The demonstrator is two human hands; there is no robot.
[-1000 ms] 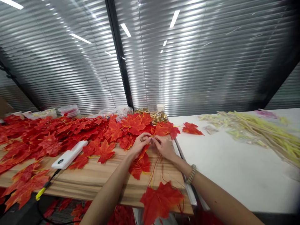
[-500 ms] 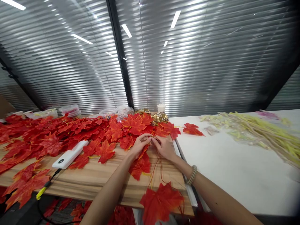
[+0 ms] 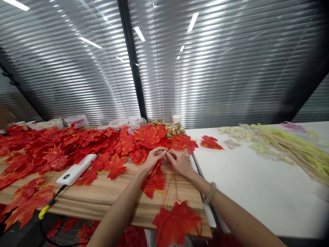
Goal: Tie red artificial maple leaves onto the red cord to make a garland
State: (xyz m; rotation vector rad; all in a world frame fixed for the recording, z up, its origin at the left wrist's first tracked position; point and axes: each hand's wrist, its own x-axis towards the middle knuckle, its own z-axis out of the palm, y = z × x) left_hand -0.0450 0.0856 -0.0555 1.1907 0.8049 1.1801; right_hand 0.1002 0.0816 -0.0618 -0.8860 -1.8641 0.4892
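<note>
My left hand (image 3: pixel 154 159) and my right hand (image 3: pixel 180 162) meet fingertip to fingertip over the wooden table (image 3: pixel 102 200). Both are closed in a pinch at the top of a thin red cord (image 3: pixel 176 187), which hangs down between them. What exactly lies between the fingertips is too small to tell. A red maple leaf (image 3: pixel 154 182) hangs just below my left hand. Lower down, a larger red leaf (image 3: pixel 176 223) rests at the table's front edge, beside loops of the cord.
Many red leaves (image 3: pixel 77 142) cover the table's back and left. A white power bank (image 3: pixel 76 169) with a cable lies among them. Gold packets (image 3: pixel 175 129) and a paper cup (image 3: pixel 177 118) stand behind. Yellow stems (image 3: pixel 290 144) lie on the white table (image 3: pixel 246 188).
</note>
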